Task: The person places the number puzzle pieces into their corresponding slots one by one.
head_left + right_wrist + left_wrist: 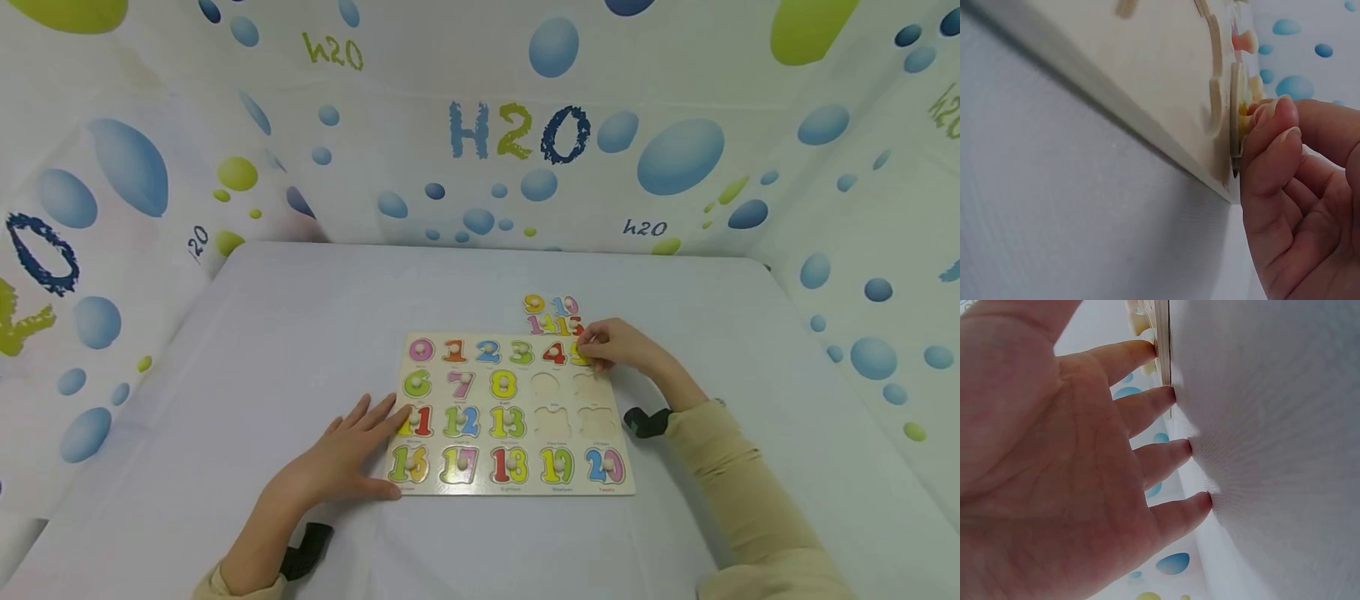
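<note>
A wooden number puzzle board (487, 489) lies on the white tabletop, with knobbed number pieces in most of its recesses. At its top right corner my right hand (618, 343) pinches the knob of the yellow 5 piece (577, 354) between thumb and fingertips. The right wrist view shows this piece (1235, 119) edge-on at the board's surface, partly hidden by the fingers. My left hand (337, 458) is spread at the board's left side. Its index finger reaches over the 11 piece (422, 422), its thumb lies at the lower left corner, and other fingertips (1200, 501) press the cloth.
Just behind the board lie loose number pieces: 9 (533, 303), 10 (566, 305), 14 (540, 324) and 15 (568, 325). Bare cut-out recesses (552, 422) show on the board's right side. A curtain (420, 142) with blue and green spots surrounds the table.
</note>
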The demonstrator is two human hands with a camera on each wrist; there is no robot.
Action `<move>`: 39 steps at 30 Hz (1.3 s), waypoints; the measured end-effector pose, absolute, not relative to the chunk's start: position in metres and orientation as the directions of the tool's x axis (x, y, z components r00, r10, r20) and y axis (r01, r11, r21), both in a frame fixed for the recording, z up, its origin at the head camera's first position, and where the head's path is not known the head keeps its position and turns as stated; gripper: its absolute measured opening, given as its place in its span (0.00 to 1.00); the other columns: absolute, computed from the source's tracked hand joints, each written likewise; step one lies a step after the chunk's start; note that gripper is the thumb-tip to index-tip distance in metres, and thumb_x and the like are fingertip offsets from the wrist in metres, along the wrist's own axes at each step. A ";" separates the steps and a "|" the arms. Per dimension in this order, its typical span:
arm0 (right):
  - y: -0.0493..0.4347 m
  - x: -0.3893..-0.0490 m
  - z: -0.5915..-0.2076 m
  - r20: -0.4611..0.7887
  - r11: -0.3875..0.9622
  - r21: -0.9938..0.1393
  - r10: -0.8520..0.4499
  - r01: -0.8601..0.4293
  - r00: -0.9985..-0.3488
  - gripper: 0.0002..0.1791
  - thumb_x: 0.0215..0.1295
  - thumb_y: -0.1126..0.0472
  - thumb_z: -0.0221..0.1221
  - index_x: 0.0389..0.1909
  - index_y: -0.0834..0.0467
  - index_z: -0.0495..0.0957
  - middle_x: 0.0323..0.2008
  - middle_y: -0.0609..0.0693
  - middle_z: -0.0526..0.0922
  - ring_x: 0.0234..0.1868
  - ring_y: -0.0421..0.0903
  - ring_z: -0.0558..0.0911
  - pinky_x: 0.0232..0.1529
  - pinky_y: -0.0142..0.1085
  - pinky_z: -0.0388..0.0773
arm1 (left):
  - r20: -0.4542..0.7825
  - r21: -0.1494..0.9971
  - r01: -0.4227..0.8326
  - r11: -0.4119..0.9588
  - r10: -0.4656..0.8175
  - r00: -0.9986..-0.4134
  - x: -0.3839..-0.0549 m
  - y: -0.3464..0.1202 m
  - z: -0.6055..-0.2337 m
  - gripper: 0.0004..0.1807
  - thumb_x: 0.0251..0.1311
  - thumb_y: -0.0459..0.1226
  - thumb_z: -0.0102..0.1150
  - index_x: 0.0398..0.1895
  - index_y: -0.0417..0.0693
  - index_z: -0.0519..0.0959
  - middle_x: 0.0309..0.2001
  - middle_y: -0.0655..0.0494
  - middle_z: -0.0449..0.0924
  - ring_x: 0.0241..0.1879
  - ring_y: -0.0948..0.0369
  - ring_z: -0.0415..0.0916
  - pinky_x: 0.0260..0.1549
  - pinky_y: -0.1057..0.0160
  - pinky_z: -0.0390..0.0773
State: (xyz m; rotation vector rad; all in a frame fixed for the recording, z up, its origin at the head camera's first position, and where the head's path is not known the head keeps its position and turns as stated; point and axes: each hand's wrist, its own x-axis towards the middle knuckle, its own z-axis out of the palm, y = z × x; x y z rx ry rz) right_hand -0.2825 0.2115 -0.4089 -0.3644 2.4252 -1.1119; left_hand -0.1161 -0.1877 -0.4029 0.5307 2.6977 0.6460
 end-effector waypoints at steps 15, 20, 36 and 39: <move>0.214 -0.286 -0.407 -0.317 0.719 -0.684 -0.445 -0.123 -0.838 0.06 0.63 0.63 0.57 0.34 0.63 0.74 0.19 0.50 0.73 0.20 0.45 0.74 0.26 0.35 0.74 | -0.218 0.486 0.275 0.829 0.420 -0.881 -0.115 -0.188 -0.405 0.54 0.39 0.52 0.73 0.71 0.47 0.58 0.71 0.45 0.48 0.69 0.41 0.36 0.59 0.35 0.43; 0.213 -0.290 -0.399 -0.348 0.761 -0.632 -0.448 -0.147 -0.824 0.09 0.64 0.63 0.56 0.42 0.62 0.74 0.21 0.51 0.75 0.21 0.46 0.74 0.25 0.36 0.74 | -0.221 0.484 0.269 0.833 0.414 -0.883 -0.115 -0.188 -0.404 0.54 0.39 0.51 0.74 0.71 0.48 0.58 0.71 0.46 0.48 0.69 0.41 0.36 0.59 0.35 0.43; 0.154 -0.335 -0.397 -0.334 0.709 -0.686 -0.504 -0.162 -0.796 0.08 0.66 0.64 0.55 0.42 0.64 0.76 0.23 0.51 0.78 0.19 0.43 0.75 0.21 0.33 0.69 | -0.207 0.479 0.288 0.829 0.425 -0.881 -0.115 -0.187 -0.405 0.53 0.39 0.51 0.74 0.70 0.47 0.58 0.71 0.45 0.49 0.69 0.41 0.37 0.59 0.35 0.44; 0.150 -0.336 -0.400 -0.325 0.717 -0.680 -0.481 -0.153 -0.814 0.07 0.65 0.64 0.56 0.40 0.64 0.77 0.22 0.51 0.78 0.20 0.43 0.77 0.21 0.33 0.70 | -0.209 0.477 0.282 0.833 0.419 -0.884 -0.114 -0.187 -0.404 0.53 0.39 0.51 0.74 0.70 0.47 0.59 0.71 0.45 0.49 0.69 0.40 0.37 0.58 0.35 0.44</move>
